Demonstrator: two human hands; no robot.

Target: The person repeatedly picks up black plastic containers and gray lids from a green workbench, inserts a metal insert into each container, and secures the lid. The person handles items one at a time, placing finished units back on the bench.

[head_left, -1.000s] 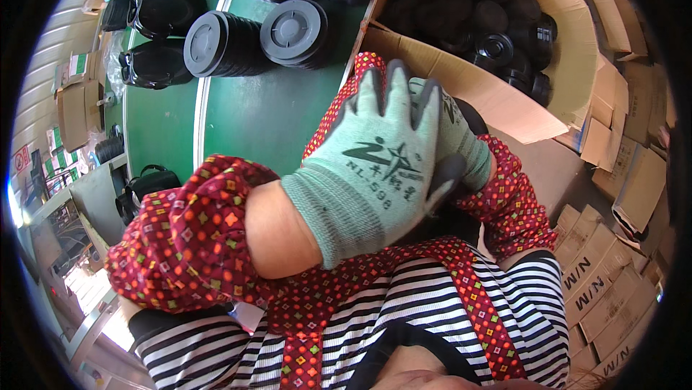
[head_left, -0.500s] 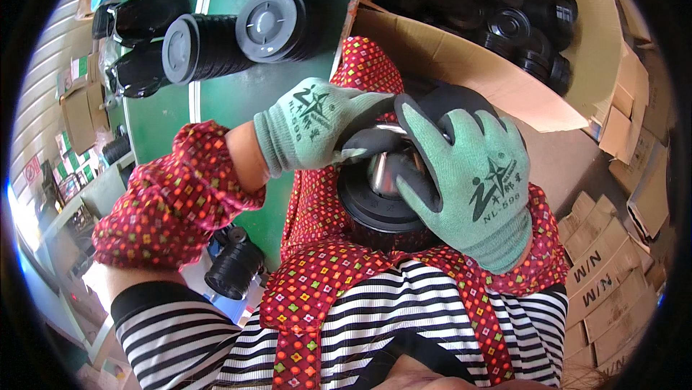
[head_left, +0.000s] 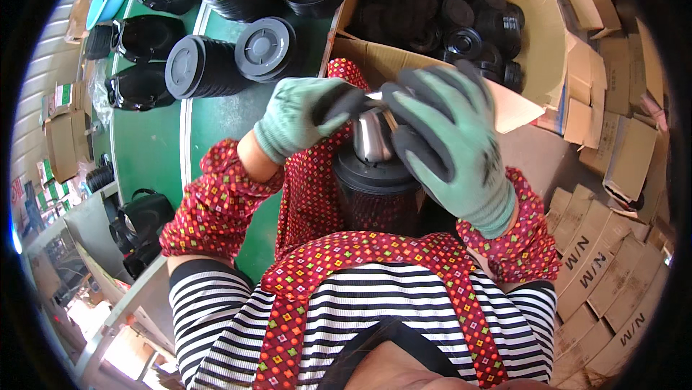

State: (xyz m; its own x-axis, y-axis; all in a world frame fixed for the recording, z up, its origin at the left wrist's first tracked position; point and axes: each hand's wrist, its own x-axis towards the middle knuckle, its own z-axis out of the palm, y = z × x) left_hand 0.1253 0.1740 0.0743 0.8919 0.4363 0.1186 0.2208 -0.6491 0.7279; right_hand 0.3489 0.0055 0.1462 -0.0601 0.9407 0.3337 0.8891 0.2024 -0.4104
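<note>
A rounded shiny metal piece [head_left: 373, 136] stands on a round black lid-like disc [head_left: 382, 176], which tops a dark cylinder at my lap. My left hand [head_left: 306, 116], in a green glove with dark fingertips, pinches near the metal piece's upper end. Opposite it, my right hand [head_left: 458, 145], gloved alike, curls its fingers around the other side; they are slightly blurred. A thin bright edge shows between the two hands. Whatever the fingertips grip is mostly hidden by the gloves.
On the green table [head_left: 148, 134] at left lie stacks of black discs [head_left: 265, 50] and glossy black vessels [head_left: 151, 37]. An open carton [head_left: 533, 51] of black round parts stands at far right. Flattened cardboard [head_left: 591, 253] lies at right; a black bag-like item [head_left: 144, 220] sits at left.
The hands have risen off the disc and tilted, with the right fingers lifted, so more of the metal piece and the dark cylinder shows. My view has also shifted.
</note>
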